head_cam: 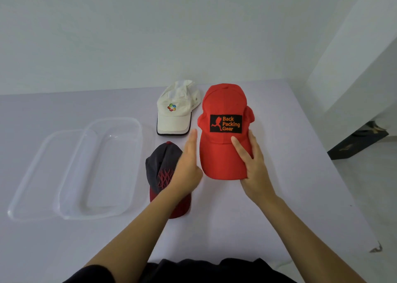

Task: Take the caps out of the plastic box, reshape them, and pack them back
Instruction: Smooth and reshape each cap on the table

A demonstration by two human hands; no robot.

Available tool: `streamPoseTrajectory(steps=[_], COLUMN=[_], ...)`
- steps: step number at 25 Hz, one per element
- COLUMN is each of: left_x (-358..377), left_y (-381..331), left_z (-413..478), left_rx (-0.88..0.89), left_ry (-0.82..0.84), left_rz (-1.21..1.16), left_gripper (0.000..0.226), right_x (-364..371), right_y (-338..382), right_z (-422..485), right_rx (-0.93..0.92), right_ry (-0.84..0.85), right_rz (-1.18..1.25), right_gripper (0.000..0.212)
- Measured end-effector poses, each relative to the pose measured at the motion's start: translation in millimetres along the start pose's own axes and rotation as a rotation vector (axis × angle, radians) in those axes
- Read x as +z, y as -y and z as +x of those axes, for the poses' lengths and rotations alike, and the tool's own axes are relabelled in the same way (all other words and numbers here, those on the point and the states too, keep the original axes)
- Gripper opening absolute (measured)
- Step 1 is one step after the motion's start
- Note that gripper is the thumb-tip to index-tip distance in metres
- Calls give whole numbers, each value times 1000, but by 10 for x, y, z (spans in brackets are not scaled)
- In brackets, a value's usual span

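A red cap (223, 130) with a black "Back Packing Gear" patch is held above the table. My right hand (253, 169) grips its brim from the right side, thumb on top. My left hand (188, 164) is flat with straight fingers just left of the brim, not touching it as far as I can tell. Below my left hand lies a dark grey and red cap (159, 164). A white cap (176, 109) with a coloured logo lies further back. The clear plastic box (103, 169) stands empty on the left.
The box's clear lid (36, 175) lies partly under the box on its left. The white table (279, 197) ends at the right, where a dark object (361, 141) sits on the floor. A white wall runs behind the table.
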State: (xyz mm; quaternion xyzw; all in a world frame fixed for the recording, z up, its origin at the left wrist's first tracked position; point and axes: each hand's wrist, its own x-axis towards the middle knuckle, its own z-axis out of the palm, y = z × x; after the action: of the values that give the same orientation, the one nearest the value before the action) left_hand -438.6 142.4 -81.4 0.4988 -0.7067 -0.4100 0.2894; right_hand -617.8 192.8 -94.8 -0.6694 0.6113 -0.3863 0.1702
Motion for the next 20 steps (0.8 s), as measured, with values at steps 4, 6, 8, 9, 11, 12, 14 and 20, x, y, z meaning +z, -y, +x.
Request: streamPoseTrajectory(steps=[4,6,8,9,11,12,14,20], left_x=[-403,-514,-541,-537,-525,-523,-524,-574], left_y=[-69,-124,-187,-191,-216,-239,-227,-172], left_z=[360,511,580,587,596,595,623,621], left_rx=[-153,-101,-89,-90,-118,-145,-171,-216], left_ry=[-101,36,165,189,192,172,109,-27], left_rz=[-529,-544,-488,-485,-614,-705,-789,-662], left_gripper=[78,70,61,53,37,30,22,15], right_x=[26,56,77,88,113,126,127,-31], right_y=[-35,-48,-66,-65,-56,-47,-47,-14], right_z=[-115,-145,-162,-173,-202,-211,-213,-77], right_rx=[-89,-110,-100,-101,-110,-118,-121,51], right_ry=[18,52,60,61,51,51,109,214], right_rz=[-76,-73,-56,-47,-65,-85,-143,59], right_gripper=[69,66,68,69,73,78,98,75])
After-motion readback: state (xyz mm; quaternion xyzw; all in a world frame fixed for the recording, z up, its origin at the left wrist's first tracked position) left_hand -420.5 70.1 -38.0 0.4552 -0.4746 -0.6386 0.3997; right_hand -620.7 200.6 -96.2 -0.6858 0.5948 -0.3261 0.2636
